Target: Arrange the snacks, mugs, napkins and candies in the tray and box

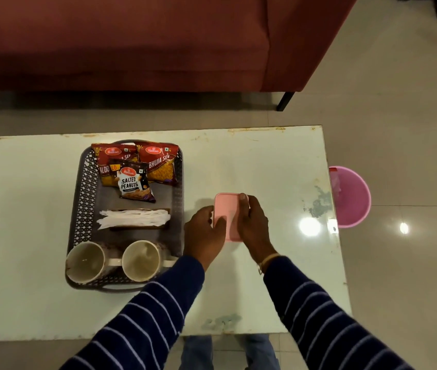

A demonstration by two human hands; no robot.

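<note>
A pink box (227, 216) with its lid on is seen at centre frame on the white table (265, 166), just right of the grey perforated tray (85, 188). The box is gripped from both sides: the left hand (205, 232) is curled against its left edge with fingers bent over the lid, and the right hand (252, 222) is wrapped on its right edge, thumb laid along the upper right corner of the lid. Fingers on both hands are narrow, closed onto the box; the undersides are hidden. Box contents cannot be told. Inside the tray, three snack packets (134, 169) are laid at the upper end, the salted peanuts packet overlapping the other two. White napkins (134, 221) are placed across the middle in a brown holder. Two mugs (110, 261) are stood side by side at the lower end, handles pointing right. A pink bucket (351, 196) is seen on the floor at the right edge of the table. A maroon sofa (131, 41) fills the upper frame. Striped dark sleeves (327, 316) are seen at the bottom.
</note>
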